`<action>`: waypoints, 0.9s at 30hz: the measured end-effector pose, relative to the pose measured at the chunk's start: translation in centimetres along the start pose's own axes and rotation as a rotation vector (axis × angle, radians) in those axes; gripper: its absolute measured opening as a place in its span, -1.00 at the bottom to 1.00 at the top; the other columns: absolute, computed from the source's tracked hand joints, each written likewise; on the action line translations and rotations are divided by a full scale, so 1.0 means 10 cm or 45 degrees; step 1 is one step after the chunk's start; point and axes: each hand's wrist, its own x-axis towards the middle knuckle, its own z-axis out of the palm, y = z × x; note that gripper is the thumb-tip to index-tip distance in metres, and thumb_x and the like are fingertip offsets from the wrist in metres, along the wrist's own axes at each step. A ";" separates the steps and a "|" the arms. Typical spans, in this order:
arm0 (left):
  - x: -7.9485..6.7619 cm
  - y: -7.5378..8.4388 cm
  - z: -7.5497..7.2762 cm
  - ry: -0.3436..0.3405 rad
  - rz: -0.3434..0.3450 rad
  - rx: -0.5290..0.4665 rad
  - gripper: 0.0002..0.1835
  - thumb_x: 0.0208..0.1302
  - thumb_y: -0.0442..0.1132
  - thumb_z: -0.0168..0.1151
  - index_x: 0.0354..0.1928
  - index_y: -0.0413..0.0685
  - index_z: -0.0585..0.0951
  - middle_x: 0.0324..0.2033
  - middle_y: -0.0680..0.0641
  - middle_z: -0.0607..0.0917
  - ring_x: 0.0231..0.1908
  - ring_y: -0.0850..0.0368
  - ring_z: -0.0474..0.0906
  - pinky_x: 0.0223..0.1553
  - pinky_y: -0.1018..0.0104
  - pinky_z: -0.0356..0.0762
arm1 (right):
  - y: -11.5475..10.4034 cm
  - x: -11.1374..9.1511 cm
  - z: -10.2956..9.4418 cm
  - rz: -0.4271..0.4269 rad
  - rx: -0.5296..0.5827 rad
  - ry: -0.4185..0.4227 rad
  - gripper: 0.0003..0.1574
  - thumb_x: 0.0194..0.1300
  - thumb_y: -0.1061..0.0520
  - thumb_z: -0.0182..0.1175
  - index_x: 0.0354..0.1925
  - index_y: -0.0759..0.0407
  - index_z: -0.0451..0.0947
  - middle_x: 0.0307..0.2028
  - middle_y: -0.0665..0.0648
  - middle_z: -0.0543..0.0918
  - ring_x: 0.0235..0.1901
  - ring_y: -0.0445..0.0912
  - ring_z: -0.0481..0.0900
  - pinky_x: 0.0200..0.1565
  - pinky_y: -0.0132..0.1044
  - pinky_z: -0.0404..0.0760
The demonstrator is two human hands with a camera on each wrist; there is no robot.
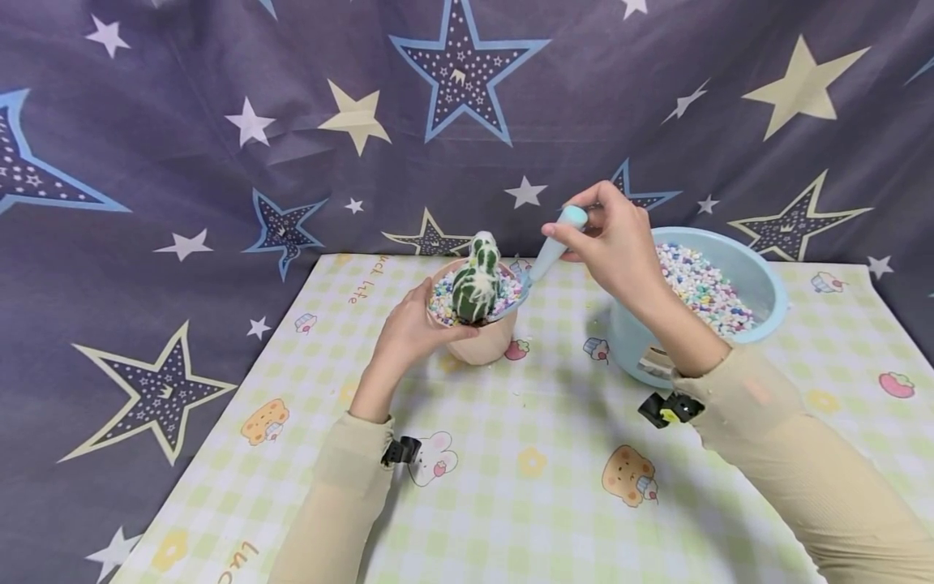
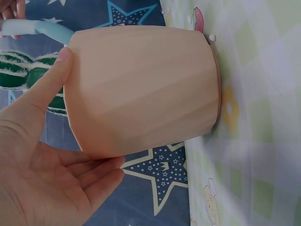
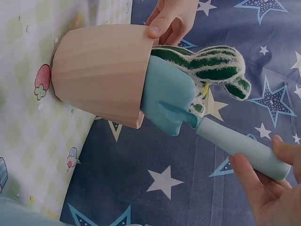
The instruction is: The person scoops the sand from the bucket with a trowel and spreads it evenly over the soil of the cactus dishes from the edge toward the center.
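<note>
A peach flowerpot (image 1: 483,347) stands on the table, filled with small multicoloured pebbles (image 1: 442,302). From it rises a green cactus (image 1: 476,294) with white fuzzy ridges. My left hand (image 1: 410,331) grips the pot's left side, thumb at the rim in the left wrist view and fingers around the wall. Between the thumb and fingers of my right hand (image 1: 619,243) is the handle of a light blue trowel (image 1: 552,250). The trowel's blade (image 3: 169,96) points down into the pot at its right rim, beside the cactus; its tip is hidden inside.
A light blue bucket (image 1: 768,280) holding many coloured pebbles (image 1: 702,288) stands to the right, under my right forearm. A few loose pebbles (image 2: 212,37) lie near the pot's base. The checked tablecloth (image 1: 481,519) extends toward me, and a dark star-patterned curtain (image 1: 292,49) hangs behind.
</note>
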 end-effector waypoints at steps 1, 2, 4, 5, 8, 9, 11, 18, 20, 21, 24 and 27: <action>0.00 0.00 0.00 0.001 -0.003 0.002 0.37 -0.14 0.34 0.52 0.58 -0.13 -0.01 0.53 -0.23 0.19 0.47 -0.26 0.19 0.45 -0.15 0.26 | 0.00 0.00 0.00 -0.002 -0.002 0.001 -0.62 0.28 0.08 0.37 -0.07 0.22 0.45 -0.36 0.26 0.78 -0.38 0.03 0.80 -0.32 -0.44 0.74; -0.01 0.01 0.00 0.005 -0.005 0.005 0.37 -0.14 0.34 0.52 0.58 -0.13 -0.01 0.52 -0.23 0.19 0.46 -0.27 0.20 0.44 -0.15 0.27 | -0.01 0.00 0.00 -0.003 -0.003 0.002 -0.62 0.28 0.08 0.37 -0.08 0.22 0.45 -0.36 0.26 0.78 -0.38 0.03 0.80 -0.32 -0.47 0.73; -0.02 0.01 0.01 0.017 -0.002 0.013 0.35 -0.15 0.35 0.52 0.58 -0.10 0.02 0.51 -0.24 0.22 0.45 -0.28 0.23 0.43 -0.16 0.29 | -0.02 -0.01 0.00 -0.005 -0.009 0.001 -0.62 0.28 0.08 0.37 -0.07 0.22 0.45 -0.37 0.26 0.78 -0.38 0.02 0.80 -0.33 -0.48 0.72; -0.02 0.01 0.01 0.025 0.006 0.021 0.34 -0.15 0.35 0.52 0.58 -0.08 0.04 0.50 -0.25 0.24 0.43 -0.29 0.25 0.42 -0.17 0.30 | -0.02 -0.01 0.00 -0.006 -0.011 0.001 -0.62 0.28 0.09 0.38 -0.07 0.22 0.45 -0.37 0.26 0.77 -0.38 0.02 0.80 -0.33 -0.47 0.72; -0.03 0.02 0.02 0.051 0.012 0.033 0.32 -0.17 0.36 0.52 0.57 -0.03 0.08 0.46 -0.27 0.30 0.40 -0.31 0.30 0.38 -0.18 0.35 | -0.04 -0.01 -0.01 -0.014 -0.019 0.002 -0.61 0.28 0.09 0.37 -0.07 0.22 0.45 -0.37 0.26 0.77 -0.37 0.05 0.80 -0.31 -0.43 0.74; -0.03 0.02 0.03 0.056 0.013 0.035 0.32 -0.17 0.37 0.52 0.57 -0.03 0.08 0.46 -0.28 0.31 0.38 -0.32 0.32 0.37 -0.18 0.36 | -0.05 -0.02 -0.01 -0.016 -0.021 0.002 -0.61 0.28 0.09 0.38 -0.06 0.22 0.45 -0.37 0.27 0.77 -0.37 0.06 0.80 -0.30 -0.39 0.75; -0.03 0.02 0.03 0.058 0.009 0.041 0.32 -0.16 0.38 0.52 0.56 -0.05 0.08 0.45 -0.29 0.31 0.37 -0.33 0.33 0.36 -0.17 0.38 | -0.05 -0.02 -0.01 -0.024 -0.028 0.004 -0.61 0.28 0.09 0.37 -0.06 0.23 0.45 -0.37 0.27 0.77 -0.36 0.08 0.80 -0.29 -0.34 0.76; -0.01 -0.03 0.01 -0.003 0.045 -0.033 0.34 -0.10 0.32 0.51 0.58 -0.10 -0.03 0.51 -0.29 0.18 0.44 -0.31 0.22 0.43 -0.19 0.28 | -0.06 -0.02 0.00 -0.016 -0.059 -0.008 -0.59 0.28 0.06 0.37 -0.06 0.21 0.44 -0.37 0.25 0.77 -0.38 0.05 0.80 -0.31 -0.42 0.73; 0.01 -0.07 0.01 -0.031 0.063 -0.065 0.35 -0.07 0.29 0.52 0.59 -0.10 -0.08 0.54 -0.26 0.11 0.48 -0.29 0.14 0.46 -0.20 0.21 | -0.06 -0.02 0.00 -0.007 -0.053 -0.014 -0.60 0.28 0.05 0.37 -0.06 0.21 0.44 -0.36 0.25 0.78 -0.37 0.05 0.80 -0.31 -0.43 0.73; 0.02 -0.09 0.01 -0.040 0.062 -0.079 0.36 -0.06 0.28 0.52 0.59 -0.10 -0.10 0.55 -0.24 0.08 0.50 -0.27 0.11 0.48 -0.19 0.18 | -0.06 -0.02 0.01 -0.004 -0.046 -0.016 -0.60 0.28 0.05 0.37 -0.07 0.21 0.44 -0.36 0.25 0.78 -0.37 0.06 0.80 -0.30 -0.41 0.74; 0.03 -0.11 0.02 -0.039 0.060 -0.101 0.37 -0.08 0.29 0.52 0.60 -0.09 -0.11 0.57 -0.20 0.07 0.52 -0.24 0.08 0.50 -0.17 0.14 | -0.06 -0.02 0.01 -0.011 -0.034 -0.019 -0.60 0.28 0.05 0.37 -0.07 0.21 0.44 -0.35 0.25 0.78 -0.37 0.07 0.80 -0.29 -0.39 0.75; 0.03 -0.11 0.04 -0.009 0.063 -0.097 0.38 -0.11 0.32 0.52 0.59 -0.10 -0.07 0.56 -0.19 0.09 0.51 -0.24 0.11 0.49 -0.15 0.17 | -0.07 -0.02 0.02 -0.038 -0.049 -0.012 -0.61 0.29 0.05 0.37 -0.08 0.22 0.44 -0.36 0.25 0.78 -0.39 0.05 0.80 -0.29 -0.41 0.74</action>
